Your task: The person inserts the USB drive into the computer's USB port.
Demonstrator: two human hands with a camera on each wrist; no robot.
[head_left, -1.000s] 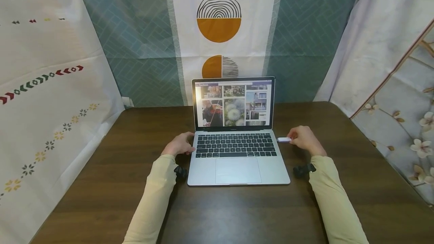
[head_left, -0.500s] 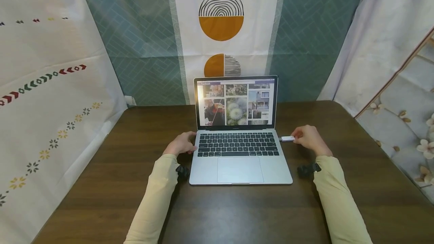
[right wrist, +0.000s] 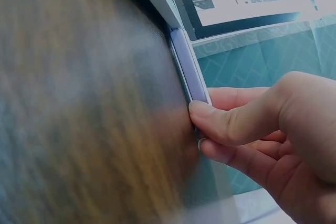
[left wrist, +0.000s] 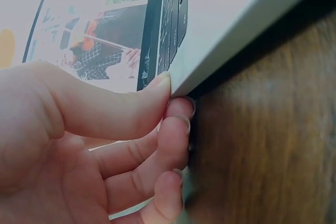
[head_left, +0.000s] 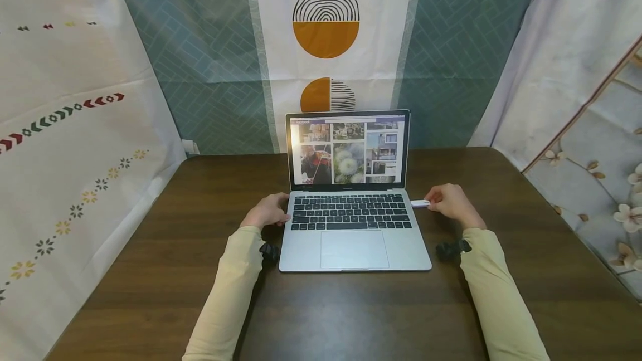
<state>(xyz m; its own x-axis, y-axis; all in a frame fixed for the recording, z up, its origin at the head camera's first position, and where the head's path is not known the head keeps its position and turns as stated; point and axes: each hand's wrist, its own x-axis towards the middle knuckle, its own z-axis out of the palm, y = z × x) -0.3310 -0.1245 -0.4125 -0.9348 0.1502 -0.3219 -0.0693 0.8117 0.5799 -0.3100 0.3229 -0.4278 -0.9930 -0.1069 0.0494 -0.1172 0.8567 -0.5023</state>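
Note:
An open silver laptop [head_left: 353, 249] stands on the brown table, its screen lit with a page of photos. My left hand [head_left: 264, 211] grips its left edge. The left wrist view shows the thumb [left wrist: 121, 111] on top at the keyboard side and curled fingers against the edge and underside. On the other side, my right hand [head_left: 455, 205] pinches the outer end of a white USB stick [head_left: 419, 204] between thumb and fingers. In the right wrist view the pale purple-looking stick [right wrist: 188, 66] lies in line with the laptop's side edge, its far end right at the casing.
The dark wooden table [head_left: 351, 316] stretches around the laptop on all sides. Behind it hangs a green and white cloth [head_left: 210, 71], with patterned white cloths [head_left: 75, 127] at both sides. Black wrist straps [head_left: 453, 249] sit on both forearms.
My right hand has shifted slightly left with the USB stick, which now sits closer against the laptop's side than half a second ago. The left hand keeps its grip; the head view moved slightly.

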